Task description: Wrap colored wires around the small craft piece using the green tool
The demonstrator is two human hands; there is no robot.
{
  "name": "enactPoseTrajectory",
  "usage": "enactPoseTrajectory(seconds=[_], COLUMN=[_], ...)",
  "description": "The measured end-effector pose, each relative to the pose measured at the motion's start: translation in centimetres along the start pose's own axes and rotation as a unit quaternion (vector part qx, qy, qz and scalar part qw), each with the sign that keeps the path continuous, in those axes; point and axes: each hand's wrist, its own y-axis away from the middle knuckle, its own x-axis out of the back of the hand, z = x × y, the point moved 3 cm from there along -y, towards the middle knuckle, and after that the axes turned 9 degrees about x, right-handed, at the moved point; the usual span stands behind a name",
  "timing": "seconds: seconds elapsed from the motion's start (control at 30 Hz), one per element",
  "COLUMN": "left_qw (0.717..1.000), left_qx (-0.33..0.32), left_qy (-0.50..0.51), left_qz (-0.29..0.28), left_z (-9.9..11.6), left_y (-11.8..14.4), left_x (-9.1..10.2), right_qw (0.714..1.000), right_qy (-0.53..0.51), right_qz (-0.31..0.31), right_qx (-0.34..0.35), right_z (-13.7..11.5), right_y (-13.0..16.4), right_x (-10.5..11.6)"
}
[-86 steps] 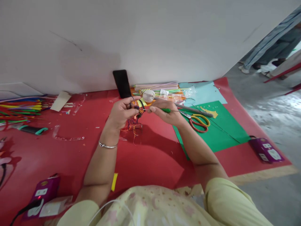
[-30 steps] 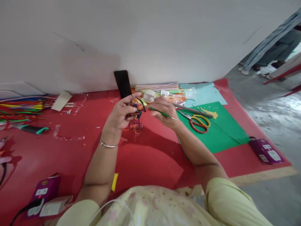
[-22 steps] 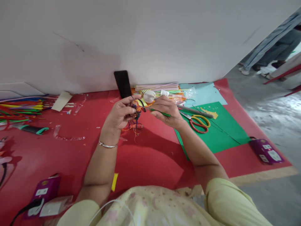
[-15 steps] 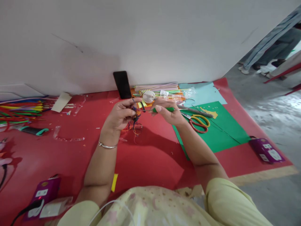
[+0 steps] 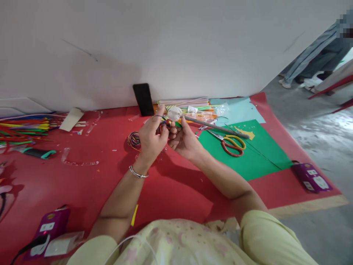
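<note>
Far left on the red mat (image 5: pixel 82 184): bundle of colored sticks (image 5: pixel 23 129), then a multicolor thread coil (image 5: pixel 134 140) lying just left of the hands. Left hand (image 5: pixel 151 138), fingers curled, pinches a small thread piece (image 5: pixel 164 124) w/ thread looped over the raised index. It sits between both hands, at the fingertips. Right hand (image 5: pixel 184 140), palm up, fingers closed on a green-handled tool (image 5: pixel 178 124), mostly hidden; its axis seems to run left-right toward the piece. Hands touching, equally near. Scissors (image 5: pixel 230 141) further right on green paper (image 5: pixel 248 154).
</note>
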Motion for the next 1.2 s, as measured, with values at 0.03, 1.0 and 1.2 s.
enactPoseTrajectory(seconds=[0.03,1.0,1.2], left_qw=[0.999,0.797,0.798], left_qx=[0.025,0.343,0.338], left_qy=[0.041,0.42,0.411], left_qz=[0.0,-0.266,-0.282], left_z=[0.0,-0.9,-0.9], left_y=[0.0,-2.2,-2.3], left_x=[0.0,2.0,2.4], right_qw=[1.0,0.456,0.43], right_qy=[-0.001,0.596,0.614], right_qz=[-0.001,-0.314,-0.325], right_qx=[0.005,0.581,0.576], right_z=[0.0,-7.3,-7.6], right_y=[0.1,0.6,0.8], right_x=[-0.1,1.0,0.9])
